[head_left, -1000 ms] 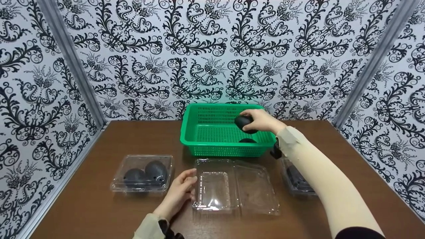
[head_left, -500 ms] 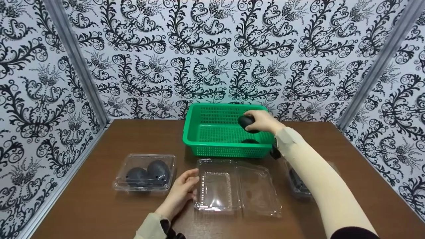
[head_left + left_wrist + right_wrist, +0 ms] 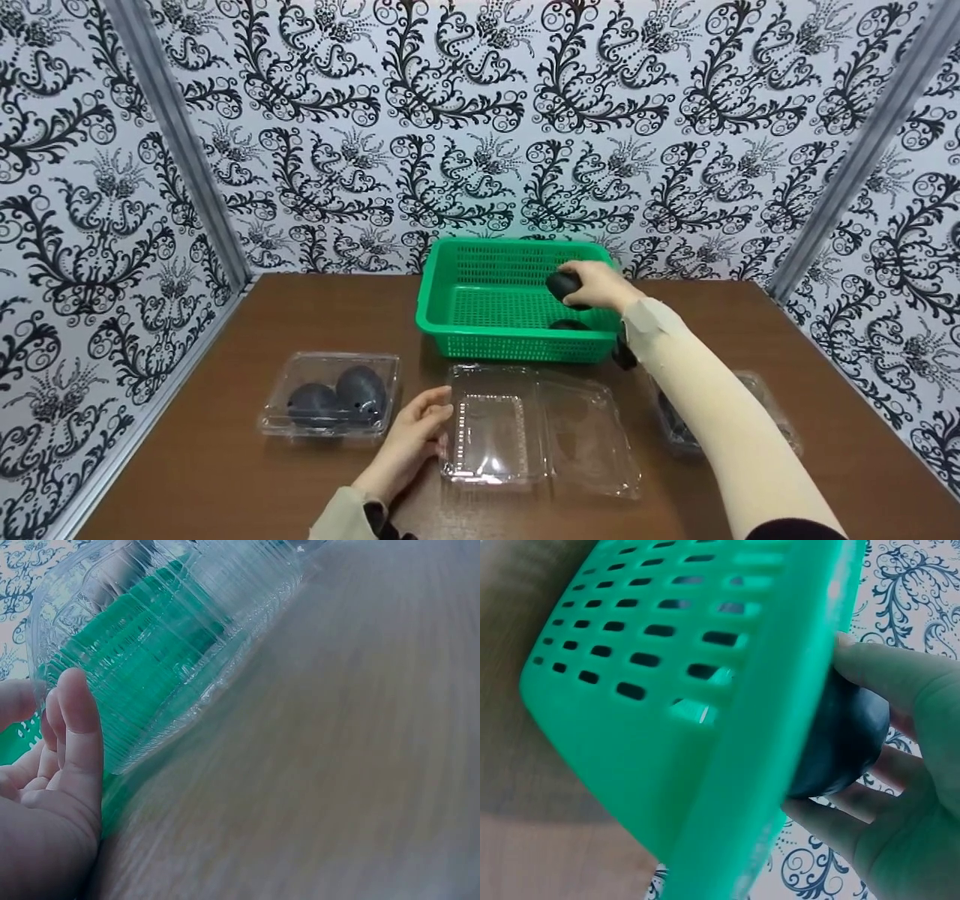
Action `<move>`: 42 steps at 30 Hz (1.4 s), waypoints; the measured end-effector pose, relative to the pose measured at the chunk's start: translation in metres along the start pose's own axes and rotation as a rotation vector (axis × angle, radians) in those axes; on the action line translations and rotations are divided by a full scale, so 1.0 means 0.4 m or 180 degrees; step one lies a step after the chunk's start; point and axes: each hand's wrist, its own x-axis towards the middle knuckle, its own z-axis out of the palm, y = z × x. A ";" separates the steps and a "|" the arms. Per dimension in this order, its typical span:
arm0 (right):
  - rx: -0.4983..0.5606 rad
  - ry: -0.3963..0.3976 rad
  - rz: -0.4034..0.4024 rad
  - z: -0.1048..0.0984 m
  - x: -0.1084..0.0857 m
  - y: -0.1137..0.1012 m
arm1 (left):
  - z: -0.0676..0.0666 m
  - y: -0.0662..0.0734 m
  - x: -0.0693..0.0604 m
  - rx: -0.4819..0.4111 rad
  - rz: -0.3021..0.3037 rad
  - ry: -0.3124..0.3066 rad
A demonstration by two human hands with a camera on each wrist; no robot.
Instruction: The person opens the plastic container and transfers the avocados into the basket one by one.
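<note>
In the head view, your right hand (image 3: 604, 286) holds a dark oval piece (image 3: 561, 285) between thumb and fingers, over the right part of the green basket (image 3: 487, 346). Another dark piece (image 3: 568, 325) lies in the basket, near its front wall. Your left hand (image 3: 409, 435) touches the left edge of the open clear box (image 3: 491, 435), which lies on the tabletop (image 3: 202, 457) with its lid (image 3: 592, 442) spread to the right. The closed box (image 3: 322, 430) at left contains two dark pieces; the box (image 3: 765, 397) at right is half covered by your arm. I judge the reach risky there: if your forearm drops, it could push this right box.

In the left wrist view, your fingers are at the box rim, but I cannot tell if they pinch it firmly. The box looks thin and light, so a careless pull could slide or bend it.

In the right wrist view, your fingers go round the smooth piece, partly behind the basket rim. It may slip if the grip is loose, or knock the rim if lifted too low.
</note>
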 end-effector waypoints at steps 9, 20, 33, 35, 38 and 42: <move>-0.0029 -0.0114 0.0066 0.020 -0.008 0.020 | 0.001 -0.002 -0.004 -0.0015 -0.0012 -0.0019; -0.0081 -0.0131 -0.0021 0.035 -0.012 0.045 | 0.003 -0.005 -0.005 -0.0073 0.0020 -0.0046; -0.0063 -0.0192 -0.0016 0.049 -0.008 0.053 | -0.001 -0.004 -0.003 -0.0065 0.0055 -0.0037; -0.0051 -0.0208 0.0001 0.050 -0.009 0.056 | -0.001 -0.003 -0.003 -0.0046 0.0050 -0.0038; -0.0072 -0.0212 -0.0005 0.052 -0.008 0.058 | -0.001 -0.001 -0.002 -0.0024 0.0035 -0.0034; -0.0099 -0.0258 -0.0024 0.052 -0.007 0.057 | -0.002 0.001 -0.002 -0.0032 0.0023 -0.0016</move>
